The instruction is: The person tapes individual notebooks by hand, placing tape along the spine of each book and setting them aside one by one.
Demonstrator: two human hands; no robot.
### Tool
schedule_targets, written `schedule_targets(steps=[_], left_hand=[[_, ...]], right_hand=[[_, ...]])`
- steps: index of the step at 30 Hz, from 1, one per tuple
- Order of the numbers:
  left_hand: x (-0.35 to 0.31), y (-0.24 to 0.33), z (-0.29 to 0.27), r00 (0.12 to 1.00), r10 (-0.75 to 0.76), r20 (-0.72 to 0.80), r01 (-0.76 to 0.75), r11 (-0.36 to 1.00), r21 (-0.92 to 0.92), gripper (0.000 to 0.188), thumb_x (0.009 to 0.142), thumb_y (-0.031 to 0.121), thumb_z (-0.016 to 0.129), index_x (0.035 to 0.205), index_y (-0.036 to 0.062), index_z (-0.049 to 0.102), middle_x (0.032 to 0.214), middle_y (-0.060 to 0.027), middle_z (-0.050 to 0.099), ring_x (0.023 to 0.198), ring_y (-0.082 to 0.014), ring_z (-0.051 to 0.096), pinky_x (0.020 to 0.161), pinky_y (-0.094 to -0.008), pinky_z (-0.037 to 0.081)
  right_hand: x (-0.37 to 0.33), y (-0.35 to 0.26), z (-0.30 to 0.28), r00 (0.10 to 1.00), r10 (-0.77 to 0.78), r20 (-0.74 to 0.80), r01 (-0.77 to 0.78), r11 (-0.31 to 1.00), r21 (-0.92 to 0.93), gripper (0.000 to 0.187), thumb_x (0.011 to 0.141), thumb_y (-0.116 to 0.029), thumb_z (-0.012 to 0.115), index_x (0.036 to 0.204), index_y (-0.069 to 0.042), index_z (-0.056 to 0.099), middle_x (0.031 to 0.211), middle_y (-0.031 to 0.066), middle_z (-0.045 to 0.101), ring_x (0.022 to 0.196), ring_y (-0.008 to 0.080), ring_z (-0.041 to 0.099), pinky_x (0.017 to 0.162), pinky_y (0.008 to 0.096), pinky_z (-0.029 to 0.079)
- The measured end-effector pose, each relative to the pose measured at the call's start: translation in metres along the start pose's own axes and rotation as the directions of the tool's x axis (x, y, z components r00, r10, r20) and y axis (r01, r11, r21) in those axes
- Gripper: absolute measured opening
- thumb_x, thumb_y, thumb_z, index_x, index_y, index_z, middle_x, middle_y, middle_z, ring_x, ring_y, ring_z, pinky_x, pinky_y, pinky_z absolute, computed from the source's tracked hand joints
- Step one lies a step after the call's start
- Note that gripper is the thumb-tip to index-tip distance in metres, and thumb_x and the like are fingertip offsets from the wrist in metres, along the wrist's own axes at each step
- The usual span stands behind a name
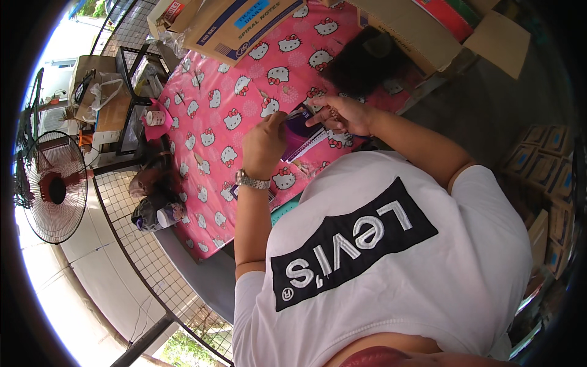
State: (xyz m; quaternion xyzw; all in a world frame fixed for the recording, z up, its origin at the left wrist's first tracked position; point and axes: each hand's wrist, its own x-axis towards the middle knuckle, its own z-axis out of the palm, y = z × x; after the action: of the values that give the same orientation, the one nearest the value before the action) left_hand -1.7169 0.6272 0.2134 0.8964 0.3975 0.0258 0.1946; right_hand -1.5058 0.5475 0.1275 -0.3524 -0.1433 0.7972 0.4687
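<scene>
A small purple spiral notebook (298, 136) is tilted up between my hands above the pink tablecloth. My left hand (264, 144), with a metal watch at the wrist, is closed on its left edge. At the upper right of the notebook is my right hand (343, 116), its thumb and fingers bent around that corner. A white strip with the spiral binding runs along the near edge. Partly covered by my left wrist, another flat purple-edged item (235, 192) lies on the cloth; its kind is unclear.
The pink table (205, 137) has a cardboard carton (235, 30) at the far side. A black furry-looking item (367, 61) and an open carton (422, 37) stand far right. A fan (52, 186) and mesh fence are left; stacked cartons (544, 165) stand right. A white cup (168, 217) is by the left edge.
</scene>
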Motion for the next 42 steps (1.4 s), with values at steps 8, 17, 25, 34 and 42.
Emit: schedule_targets(steps=[8,17,25,34,42], left_hand=[[-0.005,0.006,0.048,0.96,0.079,-0.269,-0.006,0.965,0.264,0.015,0.088,0.013,0.055,0.102,0.0086,0.058,0.096,-0.009,0.062,0.098,-0.0293,0.06,0.098,-0.0537,0.038],[-0.003,-0.004,0.045,0.934,0.203,-0.296,-0.158,0.973,0.169,0.024,0.085,0.014,0.06,0.108,0.0066,0.06,0.098,-0.0105,0.063,0.098,-0.0304,0.059,0.097,-0.0457,0.037],[-0.002,0.013,0.047,0.923,0.171,-0.344,-0.128,0.981,0.146,0.02,0.084,0.025,0.069,0.096,0.0098,0.065,0.092,-0.0054,0.065,0.093,-0.0272,0.061,0.1,-0.0486,0.035],[0.004,0.007,0.059,0.899,0.141,-0.414,-0.074,0.982,0.175,0.018,0.083,0.022,0.071,0.091,0.008,0.065,0.086,-0.0061,0.065,0.086,-0.0267,0.06,0.093,-0.0432,0.039],[0.0,0.006,0.055,0.906,0.192,-0.376,-0.139,0.977,0.164,0.022,0.085,0.02,0.069,0.101,0.0072,0.06,0.09,-0.0063,0.066,0.088,-0.028,0.061,0.092,-0.0448,0.04]], right_hand=[[-0.008,0.041,0.027,0.695,-0.717,0.058,0.518,0.444,-0.731,0.063,0.099,-0.043,0.051,0.138,0.006,0.043,0.122,0.0279,0.058,0.126,0.031,0.05,0.107,0.0398,0.037],[0.001,-0.01,0.008,0.611,-0.701,0.368,0.575,0.073,-0.815,0.023,0.094,-0.012,0.061,0.115,-0.009,0.069,0.082,0.0064,0.067,0.081,0.0171,0.064,0.076,0.0356,0.051],[-0.004,-0.029,0.011,0.596,-0.616,0.516,0.584,-0.109,-0.805,0.026,0.079,-0.002,0.072,0.104,-0.011,0.073,0.094,0.0065,0.062,0.088,0.0254,0.064,0.079,0.0356,0.052],[-0.002,-0.037,0.016,0.7,-0.473,0.534,0.564,-0.092,-0.821,0.025,0.084,-0.001,0.065,0.107,-0.009,0.072,0.098,0.0083,0.059,0.09,0.0235,0.064,0.078,0.0349,0.052],[-0.002,-0.036,0.013,0.802,-0.388,0.453,0.518,0.075,-0.852,0.027,0.09,-0.008,0.064,0.118,-0.007,0.063,0.095,0.0102,0.061,0.086,0.0258,0.065,0.074,0.0378,0.052]])
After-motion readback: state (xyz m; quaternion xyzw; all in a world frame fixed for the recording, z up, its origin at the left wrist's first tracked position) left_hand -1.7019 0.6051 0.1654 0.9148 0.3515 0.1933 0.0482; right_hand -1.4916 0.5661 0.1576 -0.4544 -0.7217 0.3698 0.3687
